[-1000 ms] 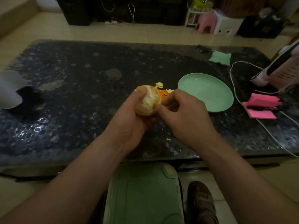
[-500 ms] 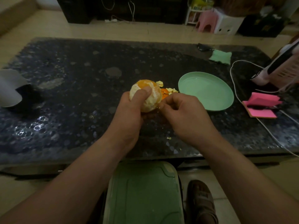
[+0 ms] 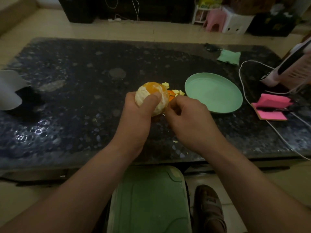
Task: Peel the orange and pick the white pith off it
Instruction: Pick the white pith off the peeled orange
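The left hand holds the orange above the table, fingers wrapped behind it and the thumb pressed across its front. The right hand has its fingers curled, thumb and forefinger pinching at the white pith on the lower right side (the strand itself is too small to see). The likely trouble: a hard thumb or a deep pinch could burst a segment, making the fruit slippery.
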A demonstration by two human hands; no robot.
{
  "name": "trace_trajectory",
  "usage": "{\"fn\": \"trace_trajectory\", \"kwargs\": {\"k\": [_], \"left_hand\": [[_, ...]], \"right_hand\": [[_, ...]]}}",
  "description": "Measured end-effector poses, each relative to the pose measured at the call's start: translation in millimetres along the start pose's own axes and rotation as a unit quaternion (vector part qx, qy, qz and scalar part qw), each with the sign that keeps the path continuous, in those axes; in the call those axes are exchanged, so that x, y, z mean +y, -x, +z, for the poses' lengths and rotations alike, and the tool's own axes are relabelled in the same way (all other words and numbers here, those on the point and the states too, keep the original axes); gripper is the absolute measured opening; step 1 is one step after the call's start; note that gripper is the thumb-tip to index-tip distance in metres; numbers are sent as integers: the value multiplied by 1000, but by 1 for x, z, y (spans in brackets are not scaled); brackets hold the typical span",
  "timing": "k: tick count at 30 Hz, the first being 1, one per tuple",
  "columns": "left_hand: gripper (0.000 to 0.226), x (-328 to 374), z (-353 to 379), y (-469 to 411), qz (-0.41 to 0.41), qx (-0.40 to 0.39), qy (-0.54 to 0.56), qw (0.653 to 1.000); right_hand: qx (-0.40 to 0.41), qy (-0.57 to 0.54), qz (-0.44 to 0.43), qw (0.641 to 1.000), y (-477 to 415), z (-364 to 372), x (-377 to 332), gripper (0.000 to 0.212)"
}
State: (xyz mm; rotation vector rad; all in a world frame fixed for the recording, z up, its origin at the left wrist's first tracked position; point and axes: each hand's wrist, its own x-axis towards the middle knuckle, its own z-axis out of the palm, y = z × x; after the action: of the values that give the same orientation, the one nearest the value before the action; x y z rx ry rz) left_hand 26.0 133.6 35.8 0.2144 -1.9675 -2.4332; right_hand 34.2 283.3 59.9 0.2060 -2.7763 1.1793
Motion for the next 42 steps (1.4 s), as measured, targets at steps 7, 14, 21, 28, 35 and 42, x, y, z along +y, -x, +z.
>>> {"fn": "trace_trajectory", "kwargs": {"k": [7, 14, 21, 28, 35, 42], "left_hand": [[58, 10, 3, 5, -67, -12, 89, 994], [45, 20, -6, 2, -117, -58, 151, 980], [46, 17, -6, 4, -126, -80, 94, 984], [51, 21, -15, -1, -156, -127, 119, 972], [57, 23, -21, -3, -219, -199, 180, 938], [56, 27, -23, 0, -228, -227, 196, 926]], "right_hand": [[-2, -76, 13, 997, -3, -5, 3, 17], [-96, -120, 21, 988, -2, -16, 2, 11], [-31, -15, -48, 998, -2, -9, 5, 22], [-43, -100, -83, 991, -2, -16, 4, 21], [-8, -128, -70, 989, -10, -25, 12, 20], [17, -82, -21, 996, -20, -29, 21, 15]]}}
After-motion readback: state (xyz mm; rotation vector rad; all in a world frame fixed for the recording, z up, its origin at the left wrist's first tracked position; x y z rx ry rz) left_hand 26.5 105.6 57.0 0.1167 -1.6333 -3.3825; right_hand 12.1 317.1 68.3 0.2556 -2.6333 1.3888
